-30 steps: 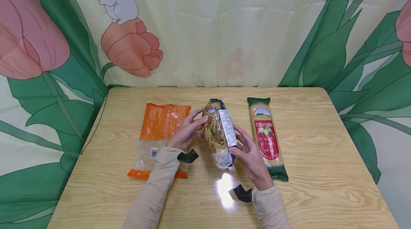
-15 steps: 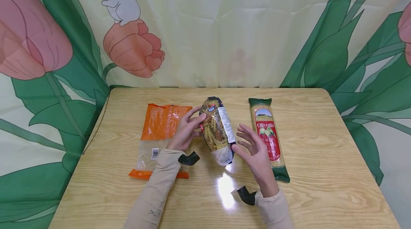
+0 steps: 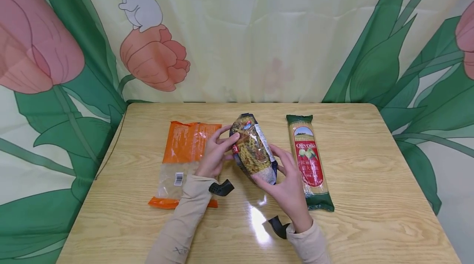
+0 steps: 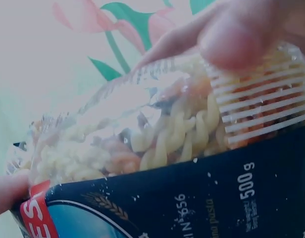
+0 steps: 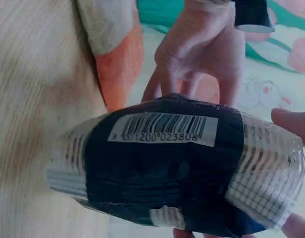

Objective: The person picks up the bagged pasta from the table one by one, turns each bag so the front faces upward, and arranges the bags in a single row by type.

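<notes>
A clear and dark-blue bag of fusilli pasta [image 3: 253,149] is held above the middle of the table, tilted, its near end toward the right. My left hand [image 3: 216,153] grips its left side near the far end, thumb on top. At the near right end, my right hand [image 3: 286,184] grips it with the thumb on the near side and the fingers around the right side. The left wrist view shows the bag's blue side panel [image 4: 192,193] with "500g" on it. In the right wrist view, its end carries a barcode label [image 5: 162,129]; the right fingers are partly hidden.
An orange and clear bag [image 3: 179,177] lies flat at the left, partly under the left forearm. To the right lies a long packet of Olivoilà spaghetti [image 3: 308,161] with green ends. The wooden table [image 3: 370,181] meets a flower-printed curtain [image 3: 237,50] at its back edge.
My right hand first came off the fusilli bag with its fingers spread, then took hold of the near end again. The bag has turned, its white label now facing more to the right.
</notes>
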`<action>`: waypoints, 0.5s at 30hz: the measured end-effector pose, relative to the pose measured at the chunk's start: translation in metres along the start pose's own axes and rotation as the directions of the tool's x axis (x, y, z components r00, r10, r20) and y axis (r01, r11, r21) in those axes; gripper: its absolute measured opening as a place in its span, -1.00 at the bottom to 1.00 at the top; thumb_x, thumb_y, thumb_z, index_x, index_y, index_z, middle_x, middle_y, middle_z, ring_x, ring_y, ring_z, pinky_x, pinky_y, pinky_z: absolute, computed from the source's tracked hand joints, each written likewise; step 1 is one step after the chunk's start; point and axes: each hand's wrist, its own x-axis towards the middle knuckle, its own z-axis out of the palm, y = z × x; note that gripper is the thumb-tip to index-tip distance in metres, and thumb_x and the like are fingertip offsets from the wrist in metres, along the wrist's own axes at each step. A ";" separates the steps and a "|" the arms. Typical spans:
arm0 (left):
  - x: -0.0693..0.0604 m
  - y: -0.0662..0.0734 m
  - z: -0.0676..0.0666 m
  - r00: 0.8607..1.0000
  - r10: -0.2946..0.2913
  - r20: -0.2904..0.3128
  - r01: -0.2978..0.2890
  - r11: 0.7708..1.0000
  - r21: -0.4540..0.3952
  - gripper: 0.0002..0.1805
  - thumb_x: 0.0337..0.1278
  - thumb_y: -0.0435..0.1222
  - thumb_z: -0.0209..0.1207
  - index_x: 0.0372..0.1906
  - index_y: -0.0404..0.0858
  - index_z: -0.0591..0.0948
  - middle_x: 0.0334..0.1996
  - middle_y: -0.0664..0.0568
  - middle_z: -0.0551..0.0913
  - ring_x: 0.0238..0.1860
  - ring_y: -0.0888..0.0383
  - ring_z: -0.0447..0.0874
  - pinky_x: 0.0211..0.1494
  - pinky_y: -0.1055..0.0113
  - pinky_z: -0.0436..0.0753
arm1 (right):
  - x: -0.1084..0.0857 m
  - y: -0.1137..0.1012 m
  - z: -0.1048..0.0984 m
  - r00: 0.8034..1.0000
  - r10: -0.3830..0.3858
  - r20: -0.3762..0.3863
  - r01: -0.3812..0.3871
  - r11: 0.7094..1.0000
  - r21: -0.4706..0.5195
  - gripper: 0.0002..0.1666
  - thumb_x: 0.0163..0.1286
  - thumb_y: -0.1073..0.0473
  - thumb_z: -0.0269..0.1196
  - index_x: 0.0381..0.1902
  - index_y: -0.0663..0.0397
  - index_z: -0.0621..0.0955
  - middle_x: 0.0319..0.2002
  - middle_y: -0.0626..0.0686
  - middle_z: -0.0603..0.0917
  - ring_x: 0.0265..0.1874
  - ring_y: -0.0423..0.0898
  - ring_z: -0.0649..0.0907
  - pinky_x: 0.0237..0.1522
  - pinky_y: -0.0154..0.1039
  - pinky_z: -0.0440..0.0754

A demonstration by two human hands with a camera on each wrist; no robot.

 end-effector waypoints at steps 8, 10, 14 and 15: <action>-0.003 -0.002 0.008 0.999 -0.010 -0.052 0.012 0.999 0.045 -0.41 0.16 -0.27 0.37 0.31 -0.08 0.48 -0.03 -0.23 0.54 -0.29 0.07 0.72 -0.42 0.25 0.75 | 0.005 0.008 0.002 0.999 0.022 0.036 -0.018 0.994 -0.111 0.04 -0.06 0.16 0.61 0.41 -0.21 0.42 0.26 0.10 0.46 0.18 0.07 0.49 -0.03 0.15 0.68; -0.004 -0.003 0.008 0.998 -0.008 -0.065 0.012 0.998 0.067 -0.39 0.13 -0.26 0.39 0.31 -0.06 0.48 -0.01 -0.24 0.52 -0.28 0.06 0.70 -0.40 0.23 0.75 | 0.007 0.011 0.002 0.999 0.032 0.044 -0.028 0.995 -0.101 0.03 -0.06 0.21 0.60 0.40 -0.22 0.43 0.25 0.11 0.46 0.16 0.07 0.49 -0.06 0.13 0.70; -0.006 -0.003 0.008 0.998 0.006 -0.062 0.002 0.993 0.121 -0.35 0.11 -0.21 0.41 0.32 -0.04 0.47 0.05 -0.26 0.46 -0.27 0.06 0.67 -0.35 0.16 0.76 | 0.008 0.015 0.000 0.997 0.058 0.059 -0.056 0.998 -0.042 0.01 -0.05 0.29 0.57 0.38 -0.25 0.44 0.23 0.09 0.47 0.14 0.07 0.51 -0.11 0.08 0.73; -0.007 -0.002 0.008 0.998 0.009 -0.059 -0.001 0.990 0.143 -0.35 0.11 -0.20 0.41 0.33 -0.03 0.46 0.06 -0.25 0.44 -0.28 0.07 0.66 -0.35 0.16 0.76 | 0.008 0.015 0.000 0.996 0.066 0.060 -0.065 0.998 -0.025 0.00 -0.04 0.30 0.56 0.38 -0.24 0.45 0.23 0.08 0.48 0.14 0.08 0.52 -0.13 0.06 0.74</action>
